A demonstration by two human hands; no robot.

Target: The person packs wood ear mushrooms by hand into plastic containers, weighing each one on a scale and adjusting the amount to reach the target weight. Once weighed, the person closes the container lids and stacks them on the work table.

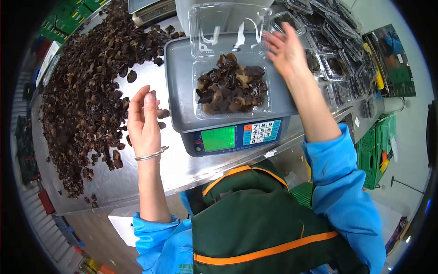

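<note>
A clear plastic clamshell box (197,101) sits with its lid raised on the grey pan of a digital scale (179,86). Dark brown wood ear mushrooms (232,86) fill its base. My right hand (287,52) is open at the right edge of the upright lid (228,34), fingers spread and nothing held. Left of the scale, my left hand (145,123) is raised, open, with its fingers stretched away from me. A few loose mushroom pieces lie by its fingertips. The scale's green display (218,139) is lit, its digits unreadable.
A large heap of loose wood ear mushrooms (86,100) covers the left of the metal table (173,171). Filled clear boxes (335,64) are stacked at the right. Another scale (155,13) stands at the back, and green crates (376,148) are on the right.
</note>
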